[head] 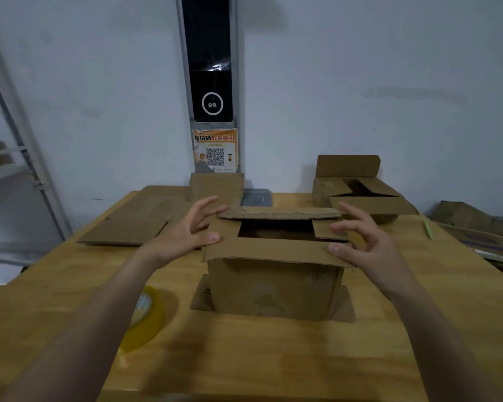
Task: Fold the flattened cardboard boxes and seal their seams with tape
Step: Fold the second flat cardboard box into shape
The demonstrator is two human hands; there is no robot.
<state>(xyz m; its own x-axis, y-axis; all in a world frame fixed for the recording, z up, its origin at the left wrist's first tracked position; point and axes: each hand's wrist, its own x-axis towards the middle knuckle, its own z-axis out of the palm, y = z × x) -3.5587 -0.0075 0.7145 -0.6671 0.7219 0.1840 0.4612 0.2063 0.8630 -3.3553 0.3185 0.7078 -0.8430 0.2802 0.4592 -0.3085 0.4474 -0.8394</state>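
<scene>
Your left grip [183, 233] and right grip [369, 245] are spread wide, thumbs pressing the near flap [273, 250] of the upright cardboard box [273, 285] at mid-desk [273, 358]. The tape roll [145, 317] lies by your left forearm.

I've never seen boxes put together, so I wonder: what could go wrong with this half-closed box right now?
1. The top flaps of the box leave a gap, and the left hand and right hand only press on them; releasing to fetch tape may let them spring up.
2. The tape roll lies beside the left forearm, which could knock it away.
3. Bottom flaps splay on the table, so the underside looks unsealed.
</scene>
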